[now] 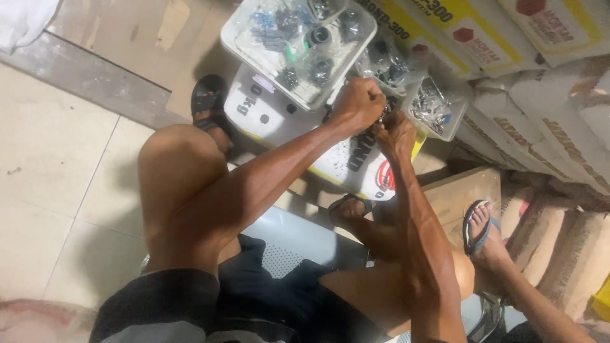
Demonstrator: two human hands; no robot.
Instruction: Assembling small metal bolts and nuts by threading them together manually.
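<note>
Seated on pale tile floor (pixel 57 190), knees bent, both hands raised over white printed sack (pixel 298 136).
Left hand (pixel 359 101) fisted, right hand (pixel 395 133) pinched, both closed on small dark part (pixel 381 118), too small to identify; at sack's far edge, clear tray (pixel 254 47) of fittings, small tub (pixel 438 105) of screws.

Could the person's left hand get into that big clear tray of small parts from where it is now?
Probably yes. The left hand is closed in a fist right at the near edge of the clear tray, which is open on top, with nothing lying between them. The right hand works beside it, clear of that path.
</note>
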